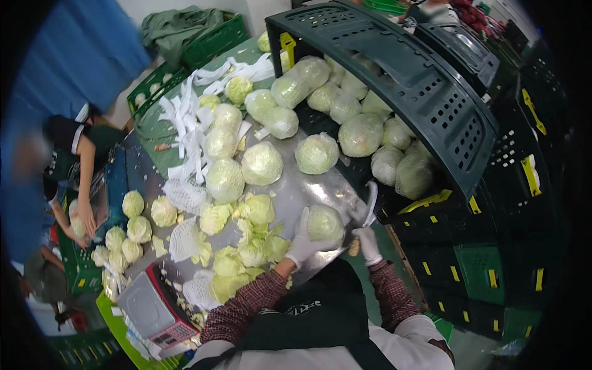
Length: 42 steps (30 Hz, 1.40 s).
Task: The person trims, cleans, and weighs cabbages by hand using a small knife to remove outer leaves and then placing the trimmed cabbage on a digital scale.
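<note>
In white gloves, both hands are near the table's front edge. My left hand (305,243) holds a pale green cabbage head (325,223) from its left and underside, low over the steel tabletop (303,194). To the right of it, my right hand (368,243) grips a curved-blade knife (372,203), its pale blade pointing up and away from me. Beyond the held cabbage sits a film-wrapped cabbage (317,153), and left of that one another cabbage head (262,163). Loose outer cabbage leaves (252,245) lie in a heap to the left of my left hand.
A dark plastic crate (397,69) on its side holds several wrapped cabbages. White foam nets (185,238) and strips (185,125) litter the table's left. A scale (155,307) stands front left. Stacked crates (462,249) line my right. A co-worker (78,157) handles cabbage at left.
</note>
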Each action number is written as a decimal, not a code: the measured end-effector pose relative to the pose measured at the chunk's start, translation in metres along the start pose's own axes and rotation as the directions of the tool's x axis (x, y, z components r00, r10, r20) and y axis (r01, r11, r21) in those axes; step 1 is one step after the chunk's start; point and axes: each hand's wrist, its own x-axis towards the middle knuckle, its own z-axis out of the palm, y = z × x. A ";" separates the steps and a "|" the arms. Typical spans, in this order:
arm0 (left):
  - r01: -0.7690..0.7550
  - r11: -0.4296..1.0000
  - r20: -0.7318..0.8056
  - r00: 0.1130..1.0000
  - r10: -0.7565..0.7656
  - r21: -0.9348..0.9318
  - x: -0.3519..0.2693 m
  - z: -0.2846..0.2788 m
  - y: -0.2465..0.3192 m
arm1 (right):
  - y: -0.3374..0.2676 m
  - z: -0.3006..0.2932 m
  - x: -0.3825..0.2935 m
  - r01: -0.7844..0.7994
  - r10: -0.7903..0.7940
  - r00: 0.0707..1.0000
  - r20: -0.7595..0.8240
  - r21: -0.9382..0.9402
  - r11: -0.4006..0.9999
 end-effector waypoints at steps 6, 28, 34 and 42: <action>0.046 0.899 -0.185 0.973 -0.139 -0.436 -0.038 -0.048 0.048 | -0.042 0.073 -0.023 0.092 -0.132 0.896 0.425 0.112 0.989; 0.183 0.972 -0.832 0.509 -0.223 -0.148 -0.177 -0.067 -0.028 | 0.006 0.163 -0.057 0.797 -0.080 0.534 0.842 -0.470 0.378; 0.308 0.951 -0.868 0.479 -0.130 0.027 -0.162 -0.075 -0.016 | 0.000 0.165 -0.059 0.818 -0.081 0.530 0.844 -0.484 0.311; 0.418 0.908 -0.880 0.433 -0.194 0.005 -0.154 -0.080 -0.013 | 0.029 0.195 -0.030 0.802 0.088 0.574 0.814 -0.580 0.141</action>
